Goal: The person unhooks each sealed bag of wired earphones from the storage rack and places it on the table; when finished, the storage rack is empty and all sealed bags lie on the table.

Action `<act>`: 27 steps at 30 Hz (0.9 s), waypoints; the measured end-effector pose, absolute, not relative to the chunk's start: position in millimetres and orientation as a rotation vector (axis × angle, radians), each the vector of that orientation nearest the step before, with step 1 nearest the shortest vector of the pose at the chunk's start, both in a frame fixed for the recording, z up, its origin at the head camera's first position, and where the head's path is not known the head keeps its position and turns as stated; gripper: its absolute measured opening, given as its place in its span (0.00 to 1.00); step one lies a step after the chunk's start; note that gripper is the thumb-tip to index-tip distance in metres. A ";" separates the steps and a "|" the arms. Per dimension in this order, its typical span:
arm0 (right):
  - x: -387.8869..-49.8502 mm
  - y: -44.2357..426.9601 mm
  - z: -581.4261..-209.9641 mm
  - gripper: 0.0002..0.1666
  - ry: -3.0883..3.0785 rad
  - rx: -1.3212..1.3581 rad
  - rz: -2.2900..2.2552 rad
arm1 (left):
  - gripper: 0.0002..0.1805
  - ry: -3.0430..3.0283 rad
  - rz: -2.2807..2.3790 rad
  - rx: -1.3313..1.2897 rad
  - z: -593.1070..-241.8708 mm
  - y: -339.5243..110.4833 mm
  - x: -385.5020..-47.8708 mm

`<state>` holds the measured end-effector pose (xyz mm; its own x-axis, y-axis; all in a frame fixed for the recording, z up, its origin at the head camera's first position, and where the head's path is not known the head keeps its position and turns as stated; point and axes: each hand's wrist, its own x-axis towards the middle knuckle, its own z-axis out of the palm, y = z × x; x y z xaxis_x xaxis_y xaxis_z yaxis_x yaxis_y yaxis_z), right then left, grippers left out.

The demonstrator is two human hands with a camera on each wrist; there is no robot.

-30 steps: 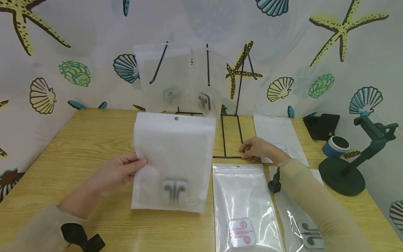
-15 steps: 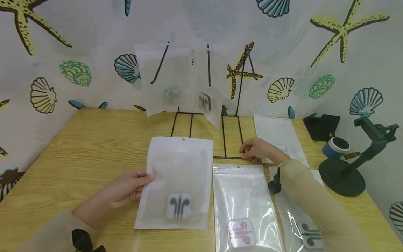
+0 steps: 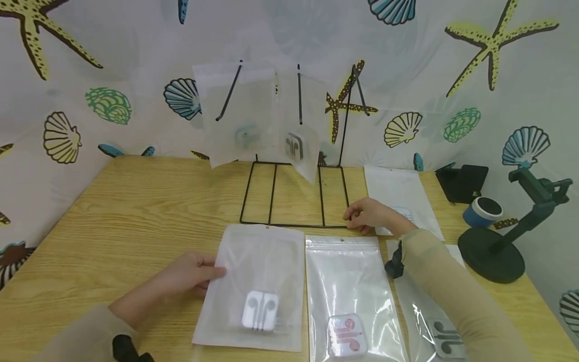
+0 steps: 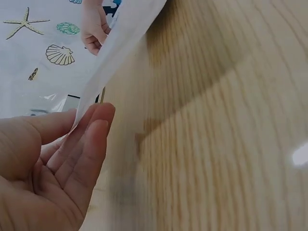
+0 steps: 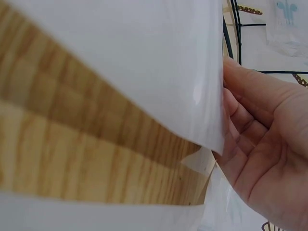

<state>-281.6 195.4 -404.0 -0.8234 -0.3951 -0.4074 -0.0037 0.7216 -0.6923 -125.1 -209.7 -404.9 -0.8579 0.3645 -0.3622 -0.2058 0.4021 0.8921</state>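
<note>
My left hand pinches the left edge of a white zip bag, thumb on one face and fingers behind, as the left wrist view shows. A white square earphone case shows through the bag's lower half. The bag lies low over the table, its top edge just below the black wire rack's base. My right hand grips the front right corner of that base with curled fingers; its fingertips are partly hidden. In the right wrist view a white sheet of bag covers part of the fingers.
Beside the held bag lies a clear-fronted bag with pink earphones. Two more bags, one under my right forearm and one behind, lie rightward. Two bags hang from rack hooks. A dark green stand and blue cylinder stand right.
My left hand has brought the white zip bag down and toward me, from raised and upright to nearly flat beside the pink-earphone bag. The right hand stays at the rack's corner.
</note>
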 end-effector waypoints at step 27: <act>-282.0 195.8 -404.4 0.13 2.382 -0.320 -0.949 | 0.17 2.251 1.152 0.325 -395.9 -229.6 -132.4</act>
<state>-282.0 195.8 -404.4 -0.8204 -0.4054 -0.4033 -0.0170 0.7222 -0.6914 -132.4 -229.6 -395.9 -0.8003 0.4579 -0.3872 -0.0464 0.5965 0.8013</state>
